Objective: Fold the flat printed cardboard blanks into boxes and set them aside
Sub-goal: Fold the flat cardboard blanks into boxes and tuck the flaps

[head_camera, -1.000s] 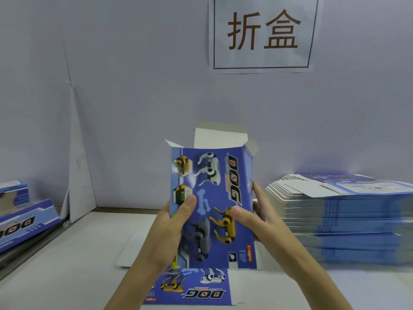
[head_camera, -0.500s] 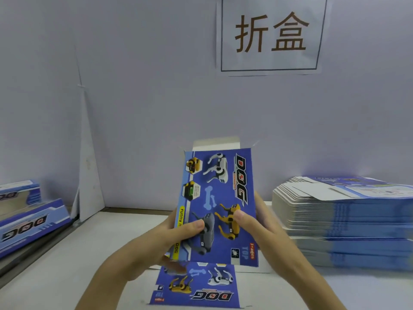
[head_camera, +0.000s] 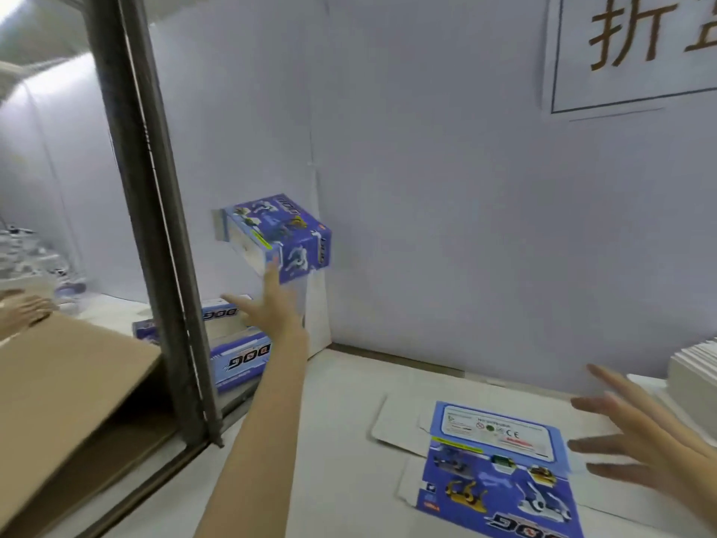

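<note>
**One box on its way to the pile, the next blank waiting**

From the head camera: a folded box (head_camera: 279, 236), fully formed and closed on the sides that show, is up in the air in front of the white wall, tilted, just above the left hand (head_camera: 267, 304). That hand is stretched out with its fingers straight and spread, gripping nothing. The blur hides whether a fingertip touches the box's lower edge. Below it, beside the metal post (head_camera: 155, 227), finished boxes (head_camera: 240, 355) lie stacked, so I judge this one is bound for that pile.

On the table (head_camera: 341, 421) lies a flat blank (head_camera: 500, 471), printed side up and not yet folded. The right hand (head_camera: 636, 440) hovers just to its right, fingers apart and straight, holding nothing. At the right edge a stack of blanks (head_camera: 694, 378) stands high, so by my reckoning a few boxes are done and most of the work is left.
</note>
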{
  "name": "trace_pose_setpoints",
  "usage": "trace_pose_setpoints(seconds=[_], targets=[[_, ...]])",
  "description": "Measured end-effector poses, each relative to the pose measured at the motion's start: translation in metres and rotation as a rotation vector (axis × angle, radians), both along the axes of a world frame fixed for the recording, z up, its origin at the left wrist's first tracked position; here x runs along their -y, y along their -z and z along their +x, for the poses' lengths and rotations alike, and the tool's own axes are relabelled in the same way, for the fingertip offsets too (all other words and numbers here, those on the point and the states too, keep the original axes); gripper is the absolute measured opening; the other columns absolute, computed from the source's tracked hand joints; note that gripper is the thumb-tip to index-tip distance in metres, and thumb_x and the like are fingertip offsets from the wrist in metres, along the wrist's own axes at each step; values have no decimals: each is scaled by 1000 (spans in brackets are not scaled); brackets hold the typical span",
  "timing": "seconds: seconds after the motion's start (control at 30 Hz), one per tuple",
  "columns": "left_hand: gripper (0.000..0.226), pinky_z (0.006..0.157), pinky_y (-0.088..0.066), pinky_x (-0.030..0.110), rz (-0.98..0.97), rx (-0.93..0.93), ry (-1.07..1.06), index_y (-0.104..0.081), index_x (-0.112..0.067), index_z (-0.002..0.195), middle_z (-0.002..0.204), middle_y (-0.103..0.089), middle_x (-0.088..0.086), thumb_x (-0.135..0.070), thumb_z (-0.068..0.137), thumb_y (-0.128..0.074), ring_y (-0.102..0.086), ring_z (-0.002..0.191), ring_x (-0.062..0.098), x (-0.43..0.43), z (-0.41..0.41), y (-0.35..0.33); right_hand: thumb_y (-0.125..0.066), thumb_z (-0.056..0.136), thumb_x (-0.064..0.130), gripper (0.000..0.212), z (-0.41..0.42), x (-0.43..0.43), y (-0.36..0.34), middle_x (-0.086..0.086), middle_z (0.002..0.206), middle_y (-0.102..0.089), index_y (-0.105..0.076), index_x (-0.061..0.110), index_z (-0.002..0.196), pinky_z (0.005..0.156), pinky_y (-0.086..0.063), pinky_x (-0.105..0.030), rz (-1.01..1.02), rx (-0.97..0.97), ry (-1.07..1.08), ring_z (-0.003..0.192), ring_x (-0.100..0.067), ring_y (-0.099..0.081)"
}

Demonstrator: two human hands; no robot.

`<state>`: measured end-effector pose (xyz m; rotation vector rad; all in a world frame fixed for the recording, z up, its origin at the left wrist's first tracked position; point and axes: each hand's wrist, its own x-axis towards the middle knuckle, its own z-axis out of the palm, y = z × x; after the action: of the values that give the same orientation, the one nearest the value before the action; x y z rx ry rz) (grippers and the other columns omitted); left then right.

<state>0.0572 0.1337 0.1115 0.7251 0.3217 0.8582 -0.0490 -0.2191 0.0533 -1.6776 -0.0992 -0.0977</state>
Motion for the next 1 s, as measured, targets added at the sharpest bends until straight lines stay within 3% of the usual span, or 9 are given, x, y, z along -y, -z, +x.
trace_pose_setpoints(seconds=[0.03, 0.1, 0.2, 0.33, 0.43, 0.53, 0.7, 0.9, 1.0], targets=[[88, 100, -46, 50, 50, -16, -97, -5, -29, 154, 159, -5, 12, -29, 89, -66, -41, 132, 32, -2, 6, 2, -60, 59, 53, 50, -2, -1, -1, 9, 110, -66, -57, 55, 109, 72, -54, -42, -3, -4, 0, 82, -26, -73], [82, 106, -40, 52, 195, 5, -78, -8, -27, 154, 160, -2, 8, -25, 92, -61, -33, 139, 32, 12, 15, 14, -59, 64, 50, 46, -5, -2, -2, 9, 110, -66, -58, 51, 110, 74, -53, -42, -35, -18, -2, 90, -29, -71], [57, 101, -43, 38, 540, -38, 158, -41, -23, 141, 143, -40, 5, -24, 88, -61, -48, 123, 19, 62, 12, 43, -62, 77, 41, 31, 0, -1, 8, 4, 106, -70, -67, 37, 107, 73, -54, -37, -166, -63, 25, 89, -20, -71], [50, 91, -40, 27, 1351, -668, 778, -50, -14, 132, 134, -52, 4, -38, 88, -57, -51, 114, 17, 127, -5, 90, -62, 92, 31, 16, 16, -3, 36, 3, 118, -67, -66, 30, 108, 95, -47, -34, -503, -144, -10, 101, -12, -65], [54, 95, -47, 34, 1754, -1102, 893, -49, -9, 127, 128, -53, 10, -36, 82, -62, -53, 118, 25, 155, -20, 124, -51, 97, 46, 48, 16, -5, 63, 1, 147, -46, -39, 29, 140, 104, -36, -22, -732, -197, -32, 127, -13, -50], [81, 102, -44, 39, 1793, -1189, 836, -32, -10, 141, 137, -43, 11, -44, 79, -71, -43, 126, 26, 166, -26, 141, -46, 99, 47, 64, 22, -11, 77, 5, 154, -37, -16, 26, 151, 102, -36, -18, -843, -270, -30, 134, -12, -44], [107, 109, -29, 53, 1627, -1366, 616, -3, -12, 152, 153, -22, 18, -69, 79, -56, -23, 141, 31, 159, -25, 151, -52, 98, 37, 53, 34, -13, 81, 4, 147, -45, -30, 28, 146, 75, -41, -10, -894, -333, 8, 123, -12, -51], [66, 94, -40, 33, 1559, -1169, 623, -35, -13, 130, 132, -48, 10, -51, 83, -62, -44, 122, 25, 154, -13, 150, -52, 100, 30, 44, 38, -11, 85, 0, 143, -49, -38, 25, 141, 69, -43, -10, -878, -324, 48, 111, -10, -52], [60, 89, -41, 30, 1443, -1121, 582, -39, -12, 129, 132, -46, 13, -43, 85, -65, -47, 120, 26, 152, -13, 140, -53, 99, 30, 45, 39, -12, 85, 0, 142, -49, -40, 24, 141, 64, -42, -11, -878, -332, 20, 111, -11, -52]])
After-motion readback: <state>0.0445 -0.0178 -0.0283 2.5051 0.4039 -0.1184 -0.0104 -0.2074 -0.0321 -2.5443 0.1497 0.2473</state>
